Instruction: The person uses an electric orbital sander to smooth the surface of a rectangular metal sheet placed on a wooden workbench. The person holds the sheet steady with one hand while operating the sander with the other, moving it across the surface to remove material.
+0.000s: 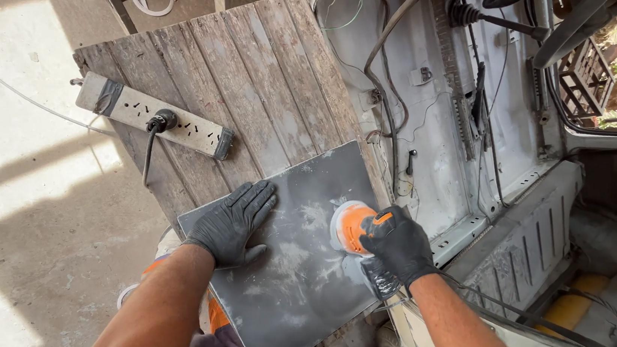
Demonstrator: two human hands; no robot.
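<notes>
Two gloved hands work on one dark grey metal panel, which lies flat on the near end of a weathered wooden pallet, its near corner overhanging toward the person's lap. Its surface is dull, streaked with pale dust and cloudy swirls, thickest around the middle and right side, which suggests abrasion there.

On the panel's right part sits an orange and black power sander, pad down against the metal. The right hand, in a black glove, is closed over the sander's top and has it firmly gripped, likely to press it flat onto the sheet. The left hand, also in a black glove, lies open with fingers spread on the panel's far left corner, holding nothing; it looks placed there to keep the sheet from sliding.

Farther off on the pallet's left side rests a grey power strip with a black plug in it, its cable running toward the near side. To the right stands a stripped vehicle body with loose wires and hoses. Left of the pallet lies a sunlit concrete floor.
</notes>
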